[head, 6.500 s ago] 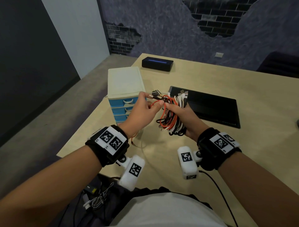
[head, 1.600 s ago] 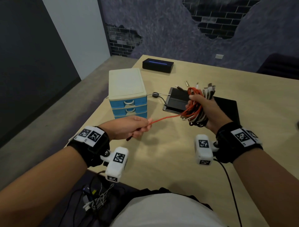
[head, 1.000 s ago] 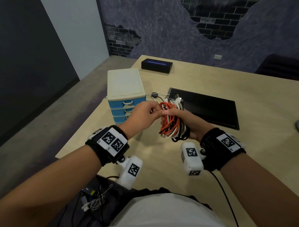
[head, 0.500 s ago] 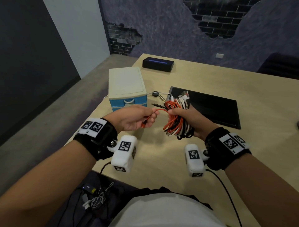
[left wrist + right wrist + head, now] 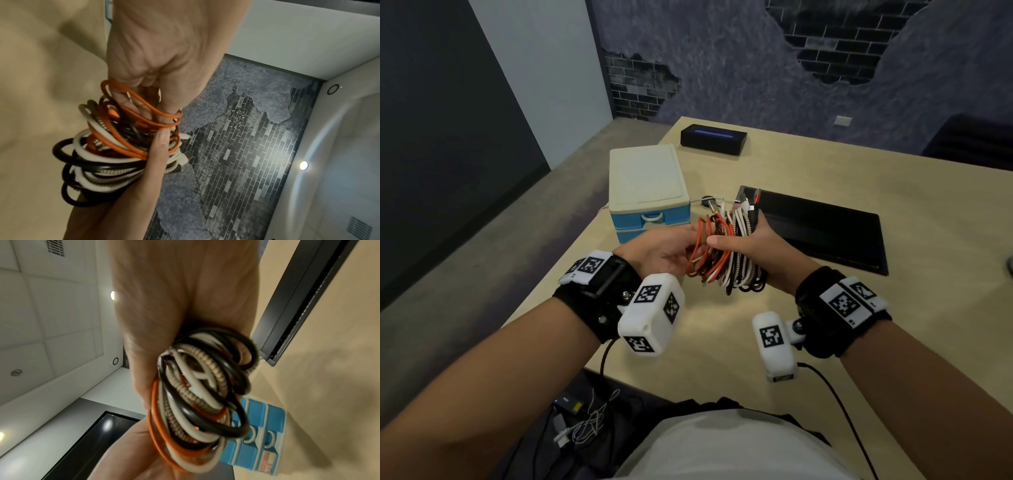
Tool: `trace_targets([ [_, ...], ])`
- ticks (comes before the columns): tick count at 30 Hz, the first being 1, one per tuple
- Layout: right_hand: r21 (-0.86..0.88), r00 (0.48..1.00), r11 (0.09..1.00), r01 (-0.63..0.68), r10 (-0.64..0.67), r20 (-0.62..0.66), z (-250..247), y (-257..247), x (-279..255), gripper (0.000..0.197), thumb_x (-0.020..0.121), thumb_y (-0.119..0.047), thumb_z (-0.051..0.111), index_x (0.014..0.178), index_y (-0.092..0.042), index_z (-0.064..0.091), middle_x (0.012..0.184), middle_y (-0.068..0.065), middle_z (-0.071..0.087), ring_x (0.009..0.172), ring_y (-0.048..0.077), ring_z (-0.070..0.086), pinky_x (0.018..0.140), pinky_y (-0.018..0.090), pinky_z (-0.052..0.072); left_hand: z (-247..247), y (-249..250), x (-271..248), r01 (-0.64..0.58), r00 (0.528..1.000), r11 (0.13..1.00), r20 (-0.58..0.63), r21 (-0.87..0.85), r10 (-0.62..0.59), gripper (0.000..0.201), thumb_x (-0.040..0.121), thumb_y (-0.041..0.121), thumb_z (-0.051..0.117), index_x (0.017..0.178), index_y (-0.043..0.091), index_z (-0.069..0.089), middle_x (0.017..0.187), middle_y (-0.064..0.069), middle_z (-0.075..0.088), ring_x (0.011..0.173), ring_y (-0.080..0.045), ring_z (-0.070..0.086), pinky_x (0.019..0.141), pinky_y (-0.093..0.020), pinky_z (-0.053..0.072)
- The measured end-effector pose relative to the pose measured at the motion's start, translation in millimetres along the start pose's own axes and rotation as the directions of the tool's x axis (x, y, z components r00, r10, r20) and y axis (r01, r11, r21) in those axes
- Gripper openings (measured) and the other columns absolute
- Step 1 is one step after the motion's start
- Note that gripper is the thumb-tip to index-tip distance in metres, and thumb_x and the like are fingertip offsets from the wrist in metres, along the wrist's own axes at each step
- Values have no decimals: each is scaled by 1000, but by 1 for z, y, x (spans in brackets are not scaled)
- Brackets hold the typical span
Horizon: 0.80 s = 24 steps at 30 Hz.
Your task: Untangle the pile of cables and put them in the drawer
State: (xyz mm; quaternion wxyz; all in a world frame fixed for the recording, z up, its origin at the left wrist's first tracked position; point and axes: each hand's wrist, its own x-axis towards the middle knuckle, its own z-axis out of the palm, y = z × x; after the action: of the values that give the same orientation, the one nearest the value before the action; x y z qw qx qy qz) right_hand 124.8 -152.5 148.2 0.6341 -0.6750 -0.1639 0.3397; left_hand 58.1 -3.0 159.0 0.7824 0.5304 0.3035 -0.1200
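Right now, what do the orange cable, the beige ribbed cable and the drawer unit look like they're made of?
Orange cable: smooth matte jacket, probably rubber or soft plastic.
Beige ribbed cable: evenly ridged surface, likely a spiral wrap or braid; unclear which.
Drawer unit: moulded plastic, with a cream top and glossy blue fronts.

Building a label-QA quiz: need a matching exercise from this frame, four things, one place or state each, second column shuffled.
Things:
1. cable bundle
2. drawer unit
3. black box
4. black tray

Places or states:
A. at the table's far edge
B. flat on the table, behind the right hand
C. gripped in the right hand, the left hand working its orange loops
D. left of the bundle, visible drawers shut

Pairs: 1-C, 2-D, 3-A, 4-B
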Motion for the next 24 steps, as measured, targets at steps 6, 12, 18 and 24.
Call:
trace_targets([
  [6, 56, 1000, 998, -17, 18, -21, 10, 6, 7, 103, 58, -26, 93, 141, -17, 32, 123, 12, 64, 103, 23, 70, 91, 46, 56, 9, -9, -4, -112, 992, 993, -52, 23, 113, 19, 96, 6, 48, 93, 6, 67, 87, -11, 69, 72, -19, 68, 60, -32, 59],
  [12, 175, 999, 983, -50, 49, 9, 16, 11, 6, 93, 69, -21, 88, 140, -17, 29, 129, 14, 59, 110, 27, 66, 93, 47, 55, 19, -13, -6, -239, 959, 971, -158, -13, 234, 22, 90, -9, 38, 91, 5, 55, 82, -14, 65, 66, -21, 67, 53, -31, 57],
  [18, 228, 1000, 974, -1, 4, -12, 14, 6, 4, 59, 83, -10, 75, 133, -11, 43, 116, 17, 65, 99, 29, 70, 80, 44, 60, 24, -13, -4, -348, 921, 934, -157, 81, 357, 22, 91, -4, 48, 77, 11, 57, 75, -9, 63, 64, -18, 64, 53, -26, 54],
  [24, 172, 998, 983, 58, -57, -12, 6, 1, 1, 16, 89, 2, 58, 103, -6, 57, 81, 10, 63, 67, 16, 68, 59, 28, 56, 15, -9, -2, -414, 889, 868, -81, 272, 450, 12, 92, 5, 58, 82, 10, 64, 74, -3, 62, 59, -6, 57, 57, -17, 46],
])
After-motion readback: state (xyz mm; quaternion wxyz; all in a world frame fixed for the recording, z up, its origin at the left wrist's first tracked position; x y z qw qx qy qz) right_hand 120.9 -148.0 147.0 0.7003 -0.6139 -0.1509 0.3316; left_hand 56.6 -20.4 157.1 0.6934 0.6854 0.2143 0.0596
